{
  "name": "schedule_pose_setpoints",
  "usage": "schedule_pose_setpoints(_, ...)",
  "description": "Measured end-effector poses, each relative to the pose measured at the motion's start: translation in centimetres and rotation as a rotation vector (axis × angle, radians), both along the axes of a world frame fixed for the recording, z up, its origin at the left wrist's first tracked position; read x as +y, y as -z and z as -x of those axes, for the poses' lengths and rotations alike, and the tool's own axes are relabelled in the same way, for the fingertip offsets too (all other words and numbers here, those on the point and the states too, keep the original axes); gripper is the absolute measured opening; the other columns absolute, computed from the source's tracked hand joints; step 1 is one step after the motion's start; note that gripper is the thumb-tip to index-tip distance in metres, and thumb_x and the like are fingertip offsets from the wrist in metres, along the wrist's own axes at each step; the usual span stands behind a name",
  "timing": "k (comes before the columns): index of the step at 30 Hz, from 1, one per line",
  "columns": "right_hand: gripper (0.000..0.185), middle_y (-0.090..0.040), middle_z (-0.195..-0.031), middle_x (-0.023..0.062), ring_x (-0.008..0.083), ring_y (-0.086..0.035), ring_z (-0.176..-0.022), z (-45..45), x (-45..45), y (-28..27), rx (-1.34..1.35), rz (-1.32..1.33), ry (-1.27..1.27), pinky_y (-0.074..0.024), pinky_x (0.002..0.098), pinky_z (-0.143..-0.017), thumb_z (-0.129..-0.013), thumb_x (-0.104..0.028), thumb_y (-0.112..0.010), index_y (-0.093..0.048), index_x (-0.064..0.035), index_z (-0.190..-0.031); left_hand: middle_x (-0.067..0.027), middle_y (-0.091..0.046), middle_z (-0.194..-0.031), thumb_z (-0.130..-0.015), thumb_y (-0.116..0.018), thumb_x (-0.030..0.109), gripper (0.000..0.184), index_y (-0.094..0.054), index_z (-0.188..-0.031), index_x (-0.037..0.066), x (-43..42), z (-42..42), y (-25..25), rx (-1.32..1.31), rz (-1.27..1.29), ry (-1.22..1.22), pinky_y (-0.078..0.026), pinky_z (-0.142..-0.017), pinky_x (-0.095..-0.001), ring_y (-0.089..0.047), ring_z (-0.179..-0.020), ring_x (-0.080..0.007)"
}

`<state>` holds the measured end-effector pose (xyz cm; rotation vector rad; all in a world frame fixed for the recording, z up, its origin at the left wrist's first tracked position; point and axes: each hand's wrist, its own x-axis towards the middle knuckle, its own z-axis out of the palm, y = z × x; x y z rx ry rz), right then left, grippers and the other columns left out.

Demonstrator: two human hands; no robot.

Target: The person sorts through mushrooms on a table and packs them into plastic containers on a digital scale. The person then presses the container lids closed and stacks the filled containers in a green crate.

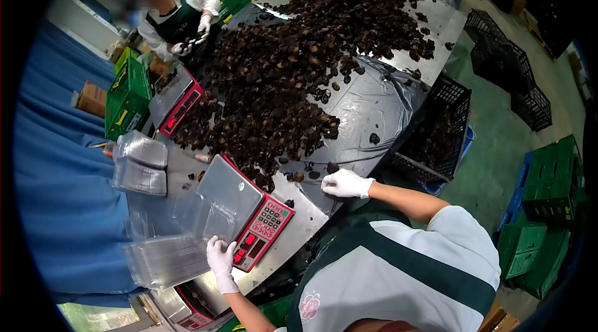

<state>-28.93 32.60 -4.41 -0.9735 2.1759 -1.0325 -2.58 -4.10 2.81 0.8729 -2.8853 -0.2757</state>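
Observation:
My left hand [222, 260], in a white glove, is at the front edge of a red electronic scale [252, 223]. Its curled fingers are at the near edge of a clear plastic tray [218, 218] that lies tilted on the scale's plate. A stack of clear trays [165, 261] lies just left of that hand. Over the table's near edge is my right hand [346, 184], also gloved, its fingers bent together; what they hold, if anything, is hidden. A few dark, mushroom-like pieces [299, 176] lie beside it, at the edge of a large heap [280, 70].
Across the table a co-worker [177, 14] in white gloves handles dark pieces near a second red scale [177, 104]. More clear containers [142, 161] stand at the left. A black crate [448, 126] is right of the table; green crates [542, 189] stand farther right.

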Motion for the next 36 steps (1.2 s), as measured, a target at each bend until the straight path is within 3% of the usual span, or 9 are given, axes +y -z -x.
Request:
schedule_pose_setpoints(4, 0.024, -0.068, -0.084, 0.0141, 0.0326, -0.065, -0.077, 4.8, 3.5, 0.5, -0.008, 0.051, 0.120, -0.0514, 0.0393, -0.072, -0.084, -0.029, -0.057, -0.067, -0.0101, -0.093, -0.0144, -0.060, -0.115, -0.069, -0.080, 0.036, 0.038, -0.063, -0.084, 0.005, 2.1, 2.9, -2.9, -0.188, -0.076, -0.184, -0.048, -0.085, -0.0385, -0.059, -0.100, -0.0315)
schedule_pose_setpoints(5, 0.024, -0.069, -0.084, 0.0139, 0.0307, -0.066, -0.077, 6.2, 4.5, 0.8, 0.021, 0.051, 0.167, -0.0518, 0.0378, -0.071, -0.084, -0.029, -0.058, -0.068, -0.0088, -0.092, -0.0147, -0.059, -0.118, -0.069, -0.079, 0.034, 0.041, -0.064, -0.093, 0.004, 2.7, 3.1, -1.3, 0.053, 0.206, -0.077, -0.045, -0.089, -0.0401, -0.056, -0.107, -0.0325)
schedule_pose_setpoints(9, 0.023, -0.069, -0.080, 0.0117, 0.0230, -0.067, -0.075, 11.5, 8.8, 2.5, 0.006, 0.159, 0.495, -0.0519, 0.0324, -0.070, -0.083, -0.026, -0.062, -0.067, -0.0050, -0.092, -0.0189, -0.054, -0.126, -0.068, -0.081, 0.026, 0.048, -0.061, -0.106, 0.004, 12.5, 11.8, -0.4, 0.424, 0.150, 0.177, -0.041, -0.097, -0.0444, -0.052, -0.112, -0.0362)
schedule_pose_setpoints(13, 0.023, -0.069, -0.084, 0.0110, 0.0174, -0.066, -0.075, 16.9, 14.1, 4.3, 0.113, 0.244, 0.871, -0.0510, 0.0296, -0.071, -0.085, -0.022, -0.065, -0.065, -0.0055, -0.101, -0.0200, -0.050, -0.130, -0.070, -0.078, 0.029, 0.055, -0.059, -0.116, 0.005, 24.0, 21.0, 4.5, 0.310, -0.226, 0.565, -0.038, -0.099, -0.0465, -0.048, -0.117, -0.0372)
schedule_pose_setpoints(20, 0.031, -0.069, -0.096, 0.0135, 0.0254, -0.066, -0.085, 27.1, 26.0, 6.5, 0.432, 0.241, 1.407, -0.0504, 0.0345, -0.077, -0.088, -0.031, -0.064, -0.064, -0.0081, -0.108, -0.0065, -0.043, -0.142, -0.082, -0.066, 0.037, 0.051, -0.055, -0.127, 0.018, 33.1, 32.6, 11.6, 0.074, -0.153, 1.098, -0.022, -0.108, -0.0573, -0.037, -0.132, -0.0296)
schedule_pose_setpoints(22, 0.037, -0.067, -0.099, 0.0164, 0.0289, -0.065, -0.089, 30.6, 29.5, 8.5, 0.413, 0.245, 1.499, -0.0495, 0.0367, -0.080, -0.089, -0.033, -0.063, -0.060, -0.0081, -0.116, -0.0055, -0.044, -0.141, -0.082, -0.066, 0.037, 0.049, -0.055, -0.127, 0.019, 32.9, 34.7, 13.1, 0.084, -0.122, 1.083, -0.022, -0.108, -0.0574, -0.037, -0.132, -0.0290)
schedule_pose_setpoints(26, 0.047, -0.061, -0.114, 0.0126, 0.0192, -0.060, -0.095, 36.1, 31.9, 6.7, 0.211, 0.518, 1.598, -0.0480, 0.0320, -0.079, -0.093, -0.032, -0.059, -0.049, -0.0062, -0.131, -0.0051, -0.048, -0.138, -0.084, -0.063, 0.034, 0.044, -0.057, -0.125, 0.019, 30.3, 37.1, 13.6, 0.114, -0.003, 0.978, -0.021, -0.108, -0.0576, -0.038, -0.132, -0.0276)
schedule_pose_setpoints(31, 0.054, -0.047, -0.140, 0.0131, 0.0257, -0.042, -0.129, 43.4, 31.1, 4.9, 0.232, 0.432, 1.454, -0.0293, 0.0335, -0.108, -0.096, -0.038, -0.051, -0.045, -0.0024, -0.136, -0.0063, -0.050, -0.137, -0.085, -0.062, 0.028, 0.041, -0.058, -0.125, 0.017, 24.7, 39.1, 12.7, 0.080, 0.042, 0.824, -0.019, -0.111, -0.0536, -0.040, -0.130, -0.0284)
schedule_pose_setpoints(36, 0.049, -0.051, -0.130, 0.0111, 0.0238, -0.046, -0.119, 53.1, 29.1, 9.8, 0.119, 0.562, 1.346, -0.0338, 0.0328, -0.100, -0.094, -0.038, -0.053, -0.050, -0.0060, -0.131, -0.0061, -0.050, -0.137, -0.087, -0.061, 0.026, 0.040, -0.057, -0.125, 0.015, 19.9, 42.1, 12.4, 0.038, 0.128, 0.681, -0.021, -0.111, -0.0504, -0.045, -0.127, -0.0245)
